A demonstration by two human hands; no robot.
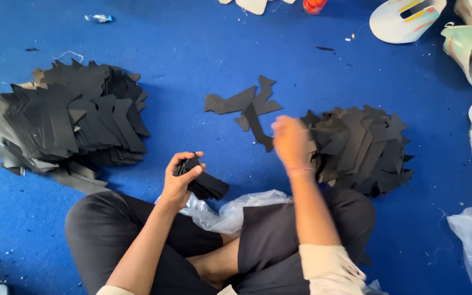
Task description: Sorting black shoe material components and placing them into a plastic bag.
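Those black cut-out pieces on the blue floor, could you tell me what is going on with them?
A person sits cross-legged on the blue floor. The left hand grips a small stack of black pieces; the right hand, blurred, is at the right pile. A few loose pieces lie ahead, a bigger pile sits left.

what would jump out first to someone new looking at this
Two big heaps of black cut-out pieces on the blue floor: the left pile and the right pile. Between them the left hand grips a small black stack, and the blurred right hand hovers at the right pile's edge.
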